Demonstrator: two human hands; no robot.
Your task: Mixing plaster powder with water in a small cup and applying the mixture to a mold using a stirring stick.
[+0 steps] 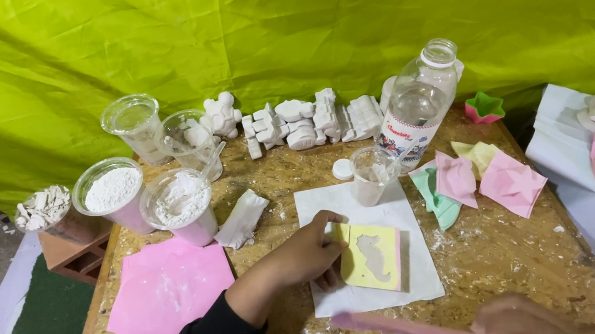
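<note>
I am pressing my left hand (pixel 310 254) down on the near-left corner of the yellow seahorse mould (pixel 372 257), fingers curled loosely over its edge rather than gripping it, while the mould is lying flat on the white paper sheet (pixel 405 214) just right of my fingertips. My right hand (pixel 520 318) is blurring at the bottom edge, seemingly closed around a flat pink strip (pixel 406 330), though I cannot tell how firmly. If I am leaning unevenly, the filled mould could be sliding on the paper or tipping, and the small clear cup (pixel 372 174) just beyond my fingers could be getting knocked over.
</note>
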